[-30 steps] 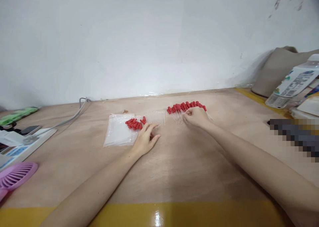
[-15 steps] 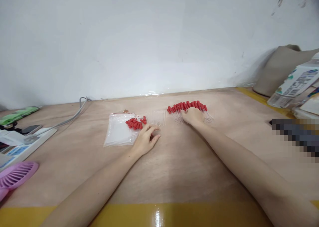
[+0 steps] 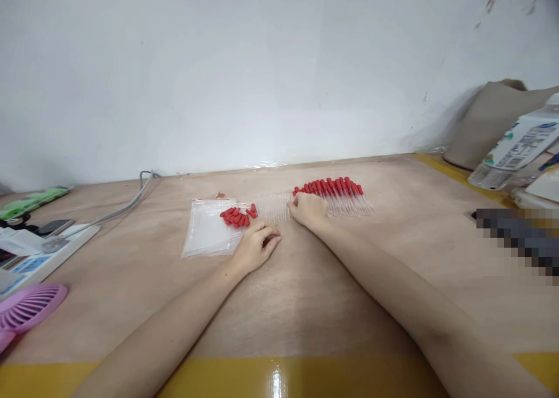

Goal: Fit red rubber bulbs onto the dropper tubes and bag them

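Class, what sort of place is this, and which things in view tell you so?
Probably an indoor worktable: it stands against a wall, with clear tubes laid side by side, red caps, and a power strip.

There was one left hand [image 3: 253, 247], one right hand [image 3: 309, 209] and one pink fan [image 3: 34, 306].
From where I stood, I also counted one bottle [image 3: 522, 144], one power strip [image 3: 31, 267], roughly a dozen loose red caps [image 3: 236, 217], about ten bare clear tubes [image 3: 275, 207] and more than ten red-topped tubes [image 3: 341, 187], the last three kinds too bunched for exact figures. The clear bags [image 3: 208, 230], stacked, numbered at least two.
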Demonstrator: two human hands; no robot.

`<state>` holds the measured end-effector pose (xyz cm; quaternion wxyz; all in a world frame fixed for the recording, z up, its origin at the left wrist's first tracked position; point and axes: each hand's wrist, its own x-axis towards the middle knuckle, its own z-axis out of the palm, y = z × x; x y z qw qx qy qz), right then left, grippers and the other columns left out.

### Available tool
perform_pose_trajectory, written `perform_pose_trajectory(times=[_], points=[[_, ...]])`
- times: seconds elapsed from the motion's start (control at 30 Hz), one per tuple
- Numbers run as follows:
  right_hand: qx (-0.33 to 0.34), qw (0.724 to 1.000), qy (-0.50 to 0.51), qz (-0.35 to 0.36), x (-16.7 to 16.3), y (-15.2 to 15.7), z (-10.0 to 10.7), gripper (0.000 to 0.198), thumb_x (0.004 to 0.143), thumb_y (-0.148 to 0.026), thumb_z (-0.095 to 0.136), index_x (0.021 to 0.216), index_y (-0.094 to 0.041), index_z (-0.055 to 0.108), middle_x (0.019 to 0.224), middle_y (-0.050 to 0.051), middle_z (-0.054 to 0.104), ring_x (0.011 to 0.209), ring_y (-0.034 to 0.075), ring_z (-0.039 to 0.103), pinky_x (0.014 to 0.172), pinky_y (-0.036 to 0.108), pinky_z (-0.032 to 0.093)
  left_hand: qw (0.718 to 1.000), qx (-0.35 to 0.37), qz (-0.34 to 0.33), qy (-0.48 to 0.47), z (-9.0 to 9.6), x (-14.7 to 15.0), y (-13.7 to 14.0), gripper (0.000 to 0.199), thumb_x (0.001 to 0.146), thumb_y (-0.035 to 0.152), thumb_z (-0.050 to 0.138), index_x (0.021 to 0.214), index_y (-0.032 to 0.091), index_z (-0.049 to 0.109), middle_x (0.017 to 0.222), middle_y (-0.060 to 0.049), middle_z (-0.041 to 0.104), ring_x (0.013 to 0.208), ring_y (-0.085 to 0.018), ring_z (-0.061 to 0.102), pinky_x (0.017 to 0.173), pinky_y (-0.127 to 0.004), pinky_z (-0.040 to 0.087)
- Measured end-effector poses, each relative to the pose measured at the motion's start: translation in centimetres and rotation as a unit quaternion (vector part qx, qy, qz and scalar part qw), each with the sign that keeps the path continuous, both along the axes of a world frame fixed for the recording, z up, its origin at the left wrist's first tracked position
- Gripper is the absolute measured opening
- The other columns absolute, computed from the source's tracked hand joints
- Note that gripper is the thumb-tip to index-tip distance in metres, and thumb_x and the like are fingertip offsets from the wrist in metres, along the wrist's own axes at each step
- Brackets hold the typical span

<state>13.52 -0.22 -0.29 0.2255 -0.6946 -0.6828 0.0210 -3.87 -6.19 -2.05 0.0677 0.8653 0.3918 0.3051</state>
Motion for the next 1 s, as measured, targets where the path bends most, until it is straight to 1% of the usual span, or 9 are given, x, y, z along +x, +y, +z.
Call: perform_pose_trajectory(times=[0.07,0.13,0.23,0.33,0.47,0.67,0.83,0.93,1.0], points=[[-0.01,1.0,0.005,0.0,-0.6,0.1,-0.2,0.028,0.082,-0.042,0.046,0.085,-0.02,0.064,0.083,0.01,0.066,0.081,0.024,0.061,0.065,0.033,0.041,1.0,0.003,0.0,0.011,0.0,0.0,-0.1,0.013,0.084,0.021,0.05,0.082,0.017,0.062,0.078,-0.005,0.057,0.071,-0.015,0.053,0.065,-0.029,0.045],[-0.016,1.0,0.011,0.004,-0.7,0.0,-0.3,0.027,0.082,-0.041,0.047,0.083,-0.02,0.064,0.084,0.01,0.066,0.081,0.024,0.06,0.065,0.032,0.041,0.999,0.029,0.016,0.029,0.1,-0.2,-0.1,0.013,0.084,0.023,0.05,0.081,0.017,0.062,0.078,-0.005,0.058,0.074,-0.017,0.053,0.068,-0.03,0.043],[-0.013,0.999,0.02,0.021,0.1,-1.0,-0.6,0.025,0.081,-0.04,0.049,0.079,-0.02,0.064,0.084,0.008,0.066,0.081,0.023,0.059,0.065,0.031,0.04,0.986,0.112,0.1,0.072,0.3,-0.8,0.4,0.013,0.082,0.027,0.053,0.078,0.019,0.064,0.079,-0.006,0.059,0.08,-0.022,0.051,0.073,-0.037,0.038],[0.01,0.998,0.034,0.06,1.7,-2.6,-1.1,0.02,0.079,-0.036,0.051,0.074,-0.021,0.062,0.081,0.004,0.065,0.079,0.02,0.057,0.065,0.03,0.038,0.957,0.183,0.196,0.107,0.6,-1.8,1.5,0.015,0.08,0.029,0.054,0.078,0.02,0.065,0.083,-0.009,0.058,0.085,-0.026,0.048,0.074,-0.041,0.033],[0.068,0.991,0.031,0.112,4.2,-5.1,-1.8,0.014,0.078,-0.031,0.054,0.072,-0.02,0.061,0.081,0.003,0.062,0.083,0.019,0.053,0.068,0.028,0.037,0.931,0.226,0.258,0.126,0.9,-2.6,3.0,0.02,0.08,0.032,0.052,0.076,0.019,0.067,0.086,-0.011,0.058,0.085,-0.028,0.047,0.072,-0.042,0.03],[0.117,0.982,0.044,0.14,6.5,-6.8,-2.4,0.011,0.078,-0.027,0.054,0.077,-0.019,0.06,0.083,0.004,0.059,0.085,0.018,0.05,0.071,0.028,0.038,0.914,0.24,0.28,0.17,0.8,-2.7,4.0,0.022,0.077,0.036,0.055,0.07,0.02,0.069,0.081,-0.01,0.059,0.081,-0.027,0.046,0.07,-0.042,0.029],[0.107,0.984,0.041,0.133,6.3,-6.4,-2.3,0.011,0.078,-0.028,0.056,0.073,-0.018,0.061,0.077,0.004,0.058,0.082,0.019,0.05,0.071,0.029,0.038,0.911,0.256,0.277,0.166,0.9,-2.7,4.1,0.021,0.077,0.031,0.055,0.063,0.021,0.067,0.077,-0.008,0.059,0.08,-0.026,0.047,0.07,-0.042,0.03],[0.099,0.985,0.032,0.134,6.2,-6.3,-2.3,0.014,0.079,-0.026,0.054,0.069,-0.018,0.06,0.075,0.004,0.058,0.082,0.019,0.049,0.069,0.028,0.037,0.92,0.26,0.255,0.144,1.6,-2.3,3.1,0.019,0.078,0.026,0.053,0.067,0.02,0.068,0.08,-0.009,0.06,0.081,-0.026,0.048,0.072,-0.044,0.03],[0.099,0.985,0.027,0.135,6.3,-6.4,-2.4,0.014,0.08,-0.025,0.054,0.069,-0.018,0.059,0.076,0.004,0.059,0.081,0.019,0.049,0.069,0.028,0.037,0.941,0.245,0.204,0.114,2.0,-1.7,1.9,0.016,0.078,0.026,0.054,0.076,0.019,0.069,0.083,-0.01,0.06,0.083,-0.026,0.049,0.074,-0.044,0.032]])
